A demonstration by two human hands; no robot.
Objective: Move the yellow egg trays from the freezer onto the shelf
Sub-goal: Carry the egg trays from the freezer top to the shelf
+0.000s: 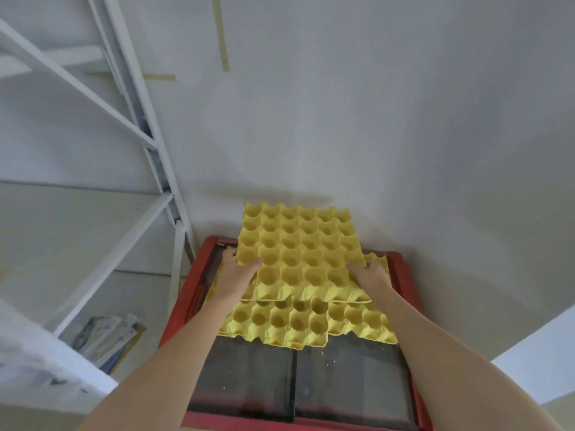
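Your left hand (239,272) grips the left edge of the top yellow egg tray (298,247), thumb lying over the cups and the other fingers tucked underneath. Your right hand (370,273) grips the same tray at its right edge, fingers curled over the cups near the corner. The held tray is tilted: its far edge stands up against the pale wall (342,119), and its near edge overlaps the tray below. A second yellow egg tray (311,321) lies flat beneath it, on the dark glass lid (295,377) of the red-framed freezer (183,293), with its near row of cups uncovered. A yellow edge shows past your right hand at the far right corner; you cannot tell whether it belongs to that second tray or to another one. The glass lid is split by a centre seam and its near half is bare. To your left, just beside the freezer, stands the white metal shelf (149,141); its upright and slanting rails run up the frame. On a lower level of that shelf sits a pile of papers and booklets (105,340), blurred. Both forearms reach in from the bottom edge, bare to the elbow.
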